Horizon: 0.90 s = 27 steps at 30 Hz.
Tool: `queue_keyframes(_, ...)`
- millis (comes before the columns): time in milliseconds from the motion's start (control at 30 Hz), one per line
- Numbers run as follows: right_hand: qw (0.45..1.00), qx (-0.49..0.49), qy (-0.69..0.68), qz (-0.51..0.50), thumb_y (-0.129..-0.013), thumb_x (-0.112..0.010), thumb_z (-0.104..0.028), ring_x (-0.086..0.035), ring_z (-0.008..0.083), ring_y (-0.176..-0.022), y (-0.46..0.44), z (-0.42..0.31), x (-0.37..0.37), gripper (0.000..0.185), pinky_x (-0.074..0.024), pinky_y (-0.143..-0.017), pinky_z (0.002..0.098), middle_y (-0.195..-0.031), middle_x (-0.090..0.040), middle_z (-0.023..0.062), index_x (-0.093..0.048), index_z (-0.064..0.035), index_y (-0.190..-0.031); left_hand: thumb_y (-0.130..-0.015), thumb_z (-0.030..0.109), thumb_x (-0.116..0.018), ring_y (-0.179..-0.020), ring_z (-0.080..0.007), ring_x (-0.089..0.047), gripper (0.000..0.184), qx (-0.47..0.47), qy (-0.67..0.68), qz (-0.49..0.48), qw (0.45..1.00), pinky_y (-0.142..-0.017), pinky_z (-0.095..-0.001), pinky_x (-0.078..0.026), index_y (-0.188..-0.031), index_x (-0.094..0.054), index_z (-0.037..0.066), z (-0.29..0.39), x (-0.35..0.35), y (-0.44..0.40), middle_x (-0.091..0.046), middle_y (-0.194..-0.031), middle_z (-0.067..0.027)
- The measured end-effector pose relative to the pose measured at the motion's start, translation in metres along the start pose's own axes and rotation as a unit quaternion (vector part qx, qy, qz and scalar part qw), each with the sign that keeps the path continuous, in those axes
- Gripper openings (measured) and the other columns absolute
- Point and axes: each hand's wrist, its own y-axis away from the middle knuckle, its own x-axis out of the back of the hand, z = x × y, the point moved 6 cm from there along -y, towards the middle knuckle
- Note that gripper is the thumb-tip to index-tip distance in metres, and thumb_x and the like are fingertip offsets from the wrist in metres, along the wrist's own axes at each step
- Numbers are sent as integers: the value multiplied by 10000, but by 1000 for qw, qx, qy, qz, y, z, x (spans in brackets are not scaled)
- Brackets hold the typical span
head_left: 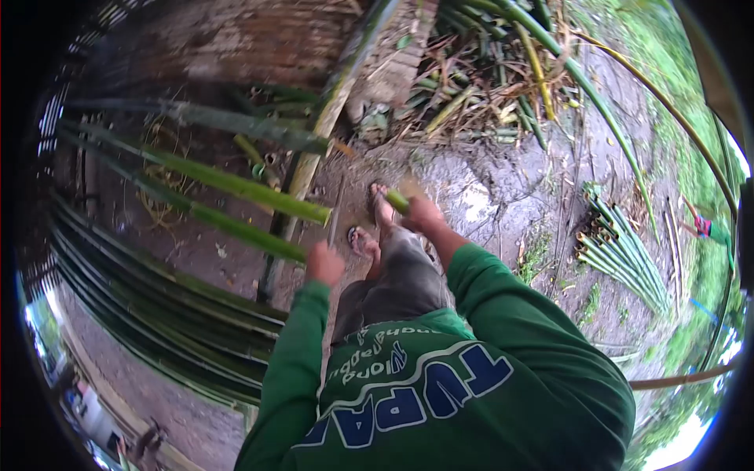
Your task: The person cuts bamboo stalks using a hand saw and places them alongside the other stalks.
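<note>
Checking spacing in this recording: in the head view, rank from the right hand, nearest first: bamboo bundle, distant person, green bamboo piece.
1. Green bamboo piece: held in the right hand.
2. Bamboo bundle: on the ground, to the right.
3. Distant person: beyond the bundle, near the right edge.

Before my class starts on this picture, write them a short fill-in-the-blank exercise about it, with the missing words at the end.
1. The left hand is at the end of a long green ____ pole.
2. The green piece in the right hand is much ____ than that pole.
3. The long shirt sleeves are ____ in colour.
4. The bundle of cut stalks lies on the ground to the person's ____.

Missing words: bamboo; shorter; green; right.
</note>
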Motion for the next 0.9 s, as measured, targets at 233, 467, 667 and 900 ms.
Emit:
queue_keyframes(233, 986, -154, 63, 23, -655, -684, -192, -600, 294, -1044, 3, 220, 56, 436, -477, -905, 392, -1109, -616, 179, -627, -74, -1071, -739, 112, -570, -588, -417, -546, 128, -48, 19, -33, 998, -532, -477, -413, -685, -518, 8, 13, 64, 118, -519, -603, -216)
queue_keyframes(467, 937, 19, 176, 300, -595, -731, -150, -358, 371, -1237, -24, 29, 284, 933, -333, -989, 539, -1327, -365, 146, -268, -200, -1404, -722, 124, -610, -450, -267, -467, 174, -61, 39, 46, 996, -461, -367, -381, -639, -493, 25, 15, 112, 165, -455, -516, -147)
queue_keyframes(667, 890, 398, 70, 213, -685, -761, -395, -620, 291, -898, -19, -175, 161, 591, -480, -807, 381, -965, -644, 160, -573, -28, -1108, -684, 103, -648, -452, -104, -367, 247, 51, 176, 201, 962, -430, -289, -317, -574, -431, 63, -24, 141, 257, -386, -475, -18)
queue_keyframes(900, 950, 241, 182, 80, -540, -768, -586, -367, 409, -1229, 76, -275, -28, 1279, -300, -1032, 457, -1304, -382, 274, -57, -18, -1438, -668, 99, -628, -466, -146, -403, 235, 208, 209, 375, 879, -457, -323, -343, -580, -412, 65, -71, 107, 340, -407, -495, -42)
